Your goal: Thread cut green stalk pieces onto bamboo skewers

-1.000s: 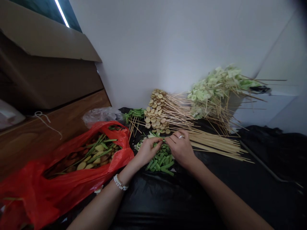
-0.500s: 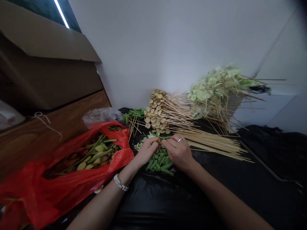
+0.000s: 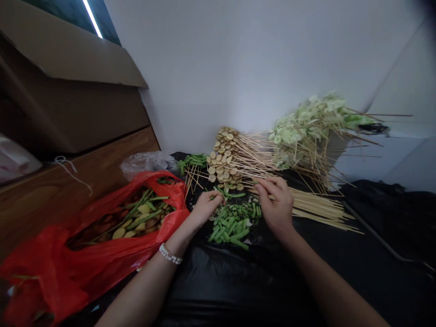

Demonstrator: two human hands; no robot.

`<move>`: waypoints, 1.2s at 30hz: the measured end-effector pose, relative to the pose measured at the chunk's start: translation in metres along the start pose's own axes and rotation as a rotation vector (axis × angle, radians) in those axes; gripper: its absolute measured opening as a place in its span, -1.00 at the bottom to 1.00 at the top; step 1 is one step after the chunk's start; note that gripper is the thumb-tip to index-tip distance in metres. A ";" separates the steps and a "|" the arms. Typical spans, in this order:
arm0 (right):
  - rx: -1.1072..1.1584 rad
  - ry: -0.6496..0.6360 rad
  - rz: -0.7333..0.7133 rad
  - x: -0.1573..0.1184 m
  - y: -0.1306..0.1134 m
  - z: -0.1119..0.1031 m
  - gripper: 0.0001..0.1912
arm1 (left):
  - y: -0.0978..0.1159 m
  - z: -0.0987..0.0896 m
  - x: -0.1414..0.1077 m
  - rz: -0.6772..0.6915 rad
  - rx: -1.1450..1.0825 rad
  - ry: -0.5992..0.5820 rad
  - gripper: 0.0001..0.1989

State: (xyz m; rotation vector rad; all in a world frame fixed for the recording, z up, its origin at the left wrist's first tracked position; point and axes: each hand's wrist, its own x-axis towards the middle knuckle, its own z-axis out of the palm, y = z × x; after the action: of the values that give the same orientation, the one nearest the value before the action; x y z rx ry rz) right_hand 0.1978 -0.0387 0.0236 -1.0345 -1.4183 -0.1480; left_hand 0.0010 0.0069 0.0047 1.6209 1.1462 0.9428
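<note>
My left hand (image 3: 206, 206), with a beaded bracelet at the wrist, is closed in a pinch left of the cut beans. A bit of green bean (image 3: 213, 197) shows at its fingertips. My right hand (image 3: 278, 206) is raised over the near ends of the skewers, thumb and finger pinching a small piece of green bean (image 3: 255, 181). Between the hands lies a pile of cut green bean pieces (image 3: 230, 230) on black plastic (image 3: 218, 277). Smaller green bits (image 3: 238, 211) are scattered behind it, and a few longer beans (image 3: 235, 195) lie farther back.
Skewered potato slices (image 3: 223, 159) are stacked at the back, beside skewered green beans (image 3: 194, 161). Bare bamboo skewers (image 3: 316, 209) lie to the right, below skewered cabbage leaves (image 3: 311, 120). A red plastic bag (image 3: 166, 231) on the left holds vegetable pieces. A cardboard box (image 3: 85, 109) stands behind it.
My hands were together over the beans and have moved apart. The right hand went right and up with a small bean piece, the left slightly left. More of the cut beans shows between them.
</note>
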 end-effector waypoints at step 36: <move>0.868 -0.310 0.935 -0.009 -0.002 0.019 -0.67 | 0.012 -0.003 0.002 -0.133 -0.862 0.057 -0.65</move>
State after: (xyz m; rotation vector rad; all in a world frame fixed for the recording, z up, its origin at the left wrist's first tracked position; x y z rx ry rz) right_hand 0.1808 -0.0319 0.0139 -0.8746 -0.9468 1.2411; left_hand 0.0016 0.0077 0.0170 0.8133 0.7047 1.1796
